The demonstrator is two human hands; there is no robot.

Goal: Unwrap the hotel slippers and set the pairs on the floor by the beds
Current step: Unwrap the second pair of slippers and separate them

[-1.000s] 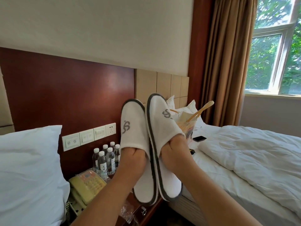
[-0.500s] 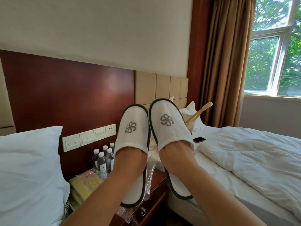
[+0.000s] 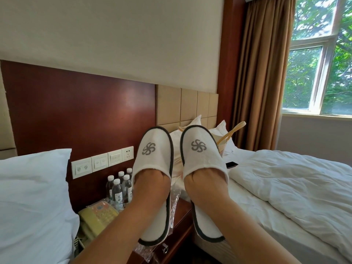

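Two white hotel slippers with dark grey trim and a grey pinwheel logo are held up side by side, toes up, tops facing me. My left hand is slid inside the left slipper, fingers hidden. My right hand is inside the right slipper the same way. Both slippers hang in the air above the nightstand, a small gap between them. Clear plastic wrapping lies crumpled on the nightstand behind and below them.
A dark wood nightstand between two white beds holds several water bottles and a yellow telephone. A pillow is at left. The right bed carries a rumpled duvet, a black phone and a bag. Curtain and window at right.
The slippers have turned from edge-on and pressed together to facing me flat and apart, logos fully showing. Both hands have lowered slightly and stay inside them.
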